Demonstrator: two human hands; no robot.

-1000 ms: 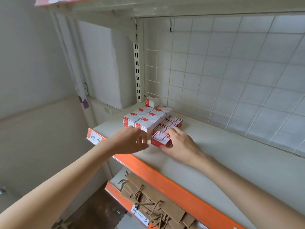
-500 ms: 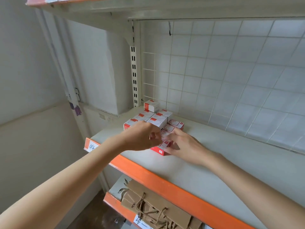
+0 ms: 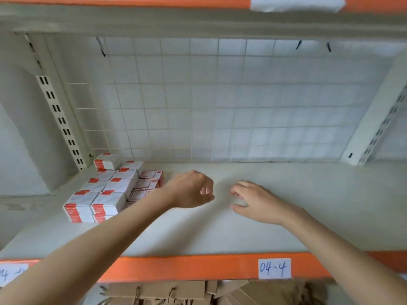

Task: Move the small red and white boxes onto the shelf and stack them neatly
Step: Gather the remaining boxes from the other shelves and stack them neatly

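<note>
Head view: small red and white boxes (image 3: 103, 194), flat cardboard cuboids, sit packed in rows at the left rear of the shelf (image 3: 253, 234), a matte pale board with an orange front beam. One box (image 3: 108, 160) sits alone at the back corner. Left hand (image 3: 190, 190) hovers just right of the stack, fingers loosely curled, holding nothing; its forearm hides the near boxes. Right hand (image 3: 257, 202) is relaxed, empty, fingertips near the board. Wire grid panel (image 3: 220, 102) behind. Paper label (image 3: 274, 268) reads 04-4. Brown paper bags (image 3: 176, 292) below, cut off.
</note>
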